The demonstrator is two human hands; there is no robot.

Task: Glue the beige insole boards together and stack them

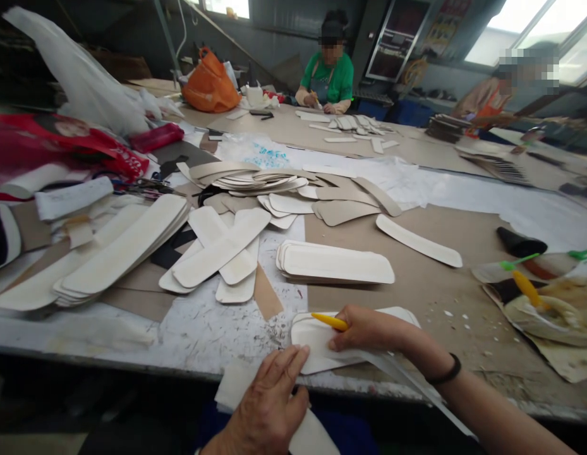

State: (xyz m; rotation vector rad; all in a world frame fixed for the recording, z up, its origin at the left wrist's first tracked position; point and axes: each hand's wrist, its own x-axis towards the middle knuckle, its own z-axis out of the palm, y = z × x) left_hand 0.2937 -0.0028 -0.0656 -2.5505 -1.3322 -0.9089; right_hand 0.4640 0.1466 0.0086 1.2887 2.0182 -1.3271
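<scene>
My right hand (366, 328) is closed around a tool with a tapered yellow handle (328, 321); its working end is hidden by the hand. Beneath that hand, several white elongated panels with rounded corners (305, 344) lie stacked at the table's near edge. A narrow whitish strip (411, 382) trails from under the right hand toward the lower right. My left hand (272, 401) has its fingers stretched out, fingertips at the left end of the stacked panels. Below it, white pieces (312, 436) show near my lap, partly covered by the hand.
Another panel stack (335, 262) lies just beyond. Crossed panels (222, 249) and a larger pile (127, 246) are leftward. At right stands a stained container with a yellow-handled tool (527, 289). Two people work across the table, one in a green shirt (340, 76).
</scene>
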